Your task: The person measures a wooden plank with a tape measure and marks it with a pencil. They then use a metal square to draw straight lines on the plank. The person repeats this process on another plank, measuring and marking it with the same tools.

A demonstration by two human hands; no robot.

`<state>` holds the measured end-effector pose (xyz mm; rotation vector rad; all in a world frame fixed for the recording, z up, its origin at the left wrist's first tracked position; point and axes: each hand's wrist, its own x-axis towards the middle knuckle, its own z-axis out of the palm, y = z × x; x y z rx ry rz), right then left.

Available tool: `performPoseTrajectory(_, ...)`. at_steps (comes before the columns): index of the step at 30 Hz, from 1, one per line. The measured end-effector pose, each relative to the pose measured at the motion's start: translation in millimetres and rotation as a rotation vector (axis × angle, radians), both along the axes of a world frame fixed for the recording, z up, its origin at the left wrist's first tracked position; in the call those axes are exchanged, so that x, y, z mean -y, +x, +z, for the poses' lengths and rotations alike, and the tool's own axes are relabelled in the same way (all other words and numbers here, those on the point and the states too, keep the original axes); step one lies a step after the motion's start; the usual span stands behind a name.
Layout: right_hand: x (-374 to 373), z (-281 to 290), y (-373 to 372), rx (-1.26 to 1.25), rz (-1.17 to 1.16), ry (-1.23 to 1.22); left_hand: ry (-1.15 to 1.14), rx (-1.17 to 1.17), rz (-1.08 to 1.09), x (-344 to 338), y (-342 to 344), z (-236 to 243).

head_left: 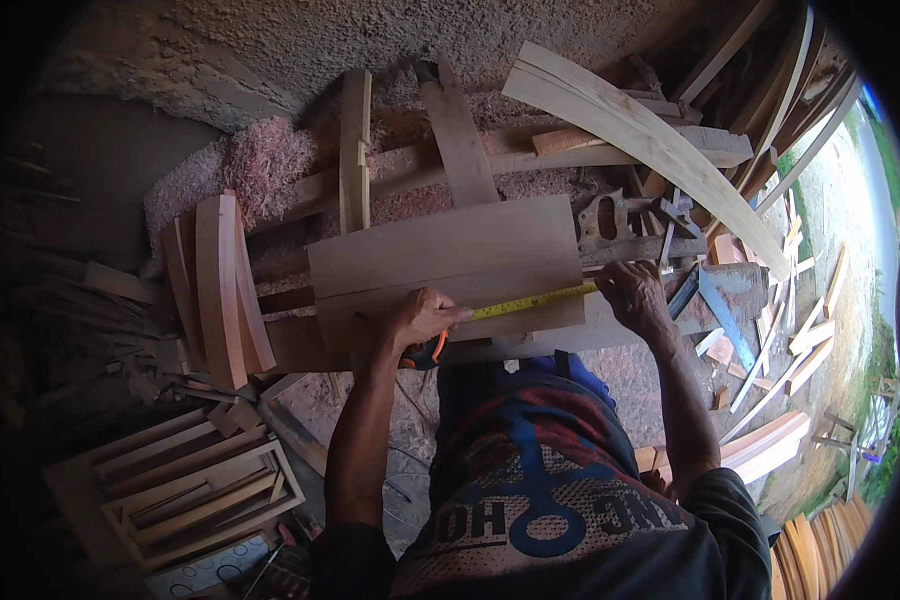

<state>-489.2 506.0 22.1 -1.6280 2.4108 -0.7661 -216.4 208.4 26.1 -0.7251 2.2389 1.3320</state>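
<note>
A yellow tape measure (532, 302) is stretched across a wide flat wooden panel (440, 262) in front of me. My left hand (428, 318) is closed at the left end of the pulled-out blade, with the black and orange case (425, 352) hanging under the palm. At the panel's right edge, my right hand (632, 292) pinches the other end of the blade. The blade runs nearly level, rising slightly to the right. A seam or crack line crosses the panel lengthwise above it.
A handsaw (603, 222) lies just beyond my right hand. A long curved board (650, 140) slants across the far right. Upright curved pieces (220, 290) lean at the left, near a pile of wood shavings (265, 165). Slatted wooden frames (200, 490) lie at lower left.
</note>
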Motion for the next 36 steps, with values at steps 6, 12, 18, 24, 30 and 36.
performPoseTrajectory(6,24,23,45,0.363,0.014,0.117,0.086,0.029,0.021,39,71,-1)
performPoseTrajectory(12,92,-5,114,0.293,0.241,-0.034,-0.031,0.194,0.128,110,179,4)
performPoseTrajectory(18,157,-20,171,0.276,0.248,-0.064,-0.171,0.227,0.145,157,209,25)
performPoseTrajectory(24,177,-32,181,0.113,0.146,-0.015,-0.112,0.074,0.006,186,220,-20)
performPoseTrajectory(30,174,-33,189,0.115,0.137,-0.050,-0.015,0.158,-0.072,190,205,-11)
performPoseTrajectory(36,181,-40,200,0.099,0.132,-0.093,0.003,0.128,-0.131,200,218,-22)
